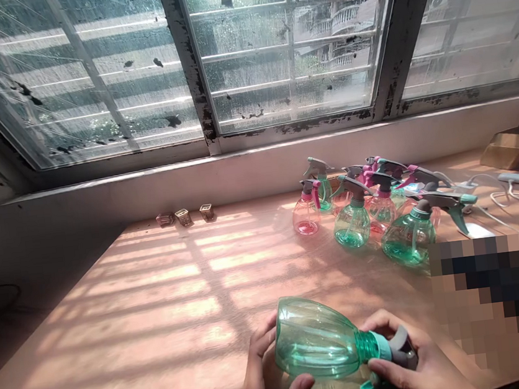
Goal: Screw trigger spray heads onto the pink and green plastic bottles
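A green see-through spray bottle (318, 344) lies tilted on its side between my two hands near the table's front edge. My left hand (266, 375) is wrapped around the wide base, thumb below and fingers behind. At the neck, the fingers of my right hand (407, 359) grip the grey spray head (403, 350) beside its light teal collar (380, 346). Threads show on the neck next to the collar. Below the bottle there is a pale green see-through shape that I cannot make out, cut off by the frame's lower edge.
Several green and pink spray bottles (352, 224) with liquid stand on the wooden table (162, 330) at the right. Three small patterned pots (183, 217) sit at the back left. White cables (498, 198) and a cardboard box (514, 150) lie at the right, under the window.
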Motion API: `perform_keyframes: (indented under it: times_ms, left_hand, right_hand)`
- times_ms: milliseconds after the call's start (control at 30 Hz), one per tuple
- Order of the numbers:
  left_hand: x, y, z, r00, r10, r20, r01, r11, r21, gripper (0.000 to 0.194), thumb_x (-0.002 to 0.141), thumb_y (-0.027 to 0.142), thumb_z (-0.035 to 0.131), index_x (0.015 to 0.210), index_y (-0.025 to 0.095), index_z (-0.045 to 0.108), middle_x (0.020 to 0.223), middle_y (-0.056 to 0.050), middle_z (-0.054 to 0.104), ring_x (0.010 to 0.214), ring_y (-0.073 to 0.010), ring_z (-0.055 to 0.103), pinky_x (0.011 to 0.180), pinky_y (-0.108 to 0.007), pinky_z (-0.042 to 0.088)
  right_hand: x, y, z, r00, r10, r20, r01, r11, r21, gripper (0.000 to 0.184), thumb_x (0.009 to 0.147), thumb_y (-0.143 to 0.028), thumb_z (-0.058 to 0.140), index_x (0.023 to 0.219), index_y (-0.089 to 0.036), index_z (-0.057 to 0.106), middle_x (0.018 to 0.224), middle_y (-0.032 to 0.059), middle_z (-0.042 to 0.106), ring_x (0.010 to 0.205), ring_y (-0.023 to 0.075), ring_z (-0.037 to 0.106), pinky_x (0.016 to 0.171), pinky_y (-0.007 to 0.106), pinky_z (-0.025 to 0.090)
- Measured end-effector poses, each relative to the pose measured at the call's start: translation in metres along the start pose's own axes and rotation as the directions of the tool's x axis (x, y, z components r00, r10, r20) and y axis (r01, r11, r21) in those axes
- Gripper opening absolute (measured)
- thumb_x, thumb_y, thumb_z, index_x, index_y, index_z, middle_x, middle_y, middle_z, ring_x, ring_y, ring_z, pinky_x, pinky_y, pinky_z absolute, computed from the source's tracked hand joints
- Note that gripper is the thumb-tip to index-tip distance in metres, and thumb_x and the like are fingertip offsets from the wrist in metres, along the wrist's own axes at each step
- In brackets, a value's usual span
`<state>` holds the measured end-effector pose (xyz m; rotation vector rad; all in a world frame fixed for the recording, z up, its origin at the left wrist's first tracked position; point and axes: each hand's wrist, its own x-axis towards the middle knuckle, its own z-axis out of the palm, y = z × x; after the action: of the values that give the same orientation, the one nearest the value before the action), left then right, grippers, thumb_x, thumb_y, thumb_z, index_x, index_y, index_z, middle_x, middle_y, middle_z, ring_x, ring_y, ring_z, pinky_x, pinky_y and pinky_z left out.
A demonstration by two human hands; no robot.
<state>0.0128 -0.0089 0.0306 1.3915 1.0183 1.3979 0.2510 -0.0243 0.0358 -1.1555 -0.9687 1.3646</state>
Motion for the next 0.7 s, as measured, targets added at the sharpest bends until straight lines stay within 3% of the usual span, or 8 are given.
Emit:
perform_keyframes:
  times_ms: [233,367,467,567,700]
  left_hand:
    - [0.0004,-0.0008,-0.0017,1.000,0.018,-0.013,-0.017,0.996,0.093,0.047,0.095,0.053,0.068,0.137,0.034,0.061,0.158,-0.010,0.052,0.144,-0.0367,0.054,0.119,-0.051,0.046]
    - [-0.0006,0.0015,0.0007,1.000,0.029,-0.006,-0.029,1.000,0.011,0.062,0.084,0.060,0.079,0.135,0.032,0.058,0.157,-0.011,0.051,0.142,-0.0381,0.056,0.119,-0.051,0.046]
    - [-0.0006,0.0060,0.0017,1.000,0.009,-0.027,-0.010,0.999,-0.040,0.054,0.086,0.061,0.077,0.129,0.033,0.061,0.157,-0.010,0.051,0.143,-0.0377,0.055,0.115,-0.048,0.050]
    - [0.0005,0.0080,-0.0009,1.000,-0.010,-0.010,0.010,1.000,0.024,0.052,0.089,0.056,0.076,0.135,0.035,0.063,0.160,-0.008,0.050,0.148,-0.0377,0.048,0.123,-0.050,0.040]
    - [0.0012,0.0036,-0.0042,0.998,0.063,-0.009,-0.062,0.990,0.127,0.047,0.097,0.049,0.068,0.142,0.037,0.062,0.162,-0.007,0.048,0.152,-0.0373,0.043,0.130,-0.054,0.026]
  right_hand:
    - [-0.0001,-0.0031,-0.0014,1.000,0.017,0.016,-0.017,0.999,0.048,0.052,0.067,-0.056,0.094,0.096,-0.021,0.071,0.066,-0.0017,0.069,0.060,0.0189,0.067,0.058,0.031,0.053]
    - [0.0004,0.0021,-0.0033,1.000,-0.005,0.003,0.005,1.000,-0.018,0.051,0.066,-0.056,0.094,0.093,-0.020,0.072,0.071,-0.0020,0.066,0.061,0.0167,0.062,0.056,0.029,0.050]
    - [0.0011,0.0060,-0.0043,0.999,-0.027,0.042,0.029,0.998,-0.050,0.049,0.067,-0.055,0.094,0.091,-0.019,0.072,0.071,-0.0024,0.064,0.061,0.0146,0.058,0.057,0.028,0.048]
    - [0.0013,0.0062,-0.0047,0.999,-0.008,0.054,0.010,0.999,-0.039,0.051,0.068,-0.057,0.093,0.094,-0.019,0.071,0.070,-0.0022,0.065,0.059,0.0147,0.058,0.055,0.028,0.048]
    - [0.0004,0.0040,-0.0042,0.996,0.056,0.063,-0.060,0.996,0.070,0.053,0.067,-0.058,0.093,0.096,-0.022,0.067,0.065,-0.0041,0.064,0.056,0.0149,0.059,0.056,0.031,0.054]
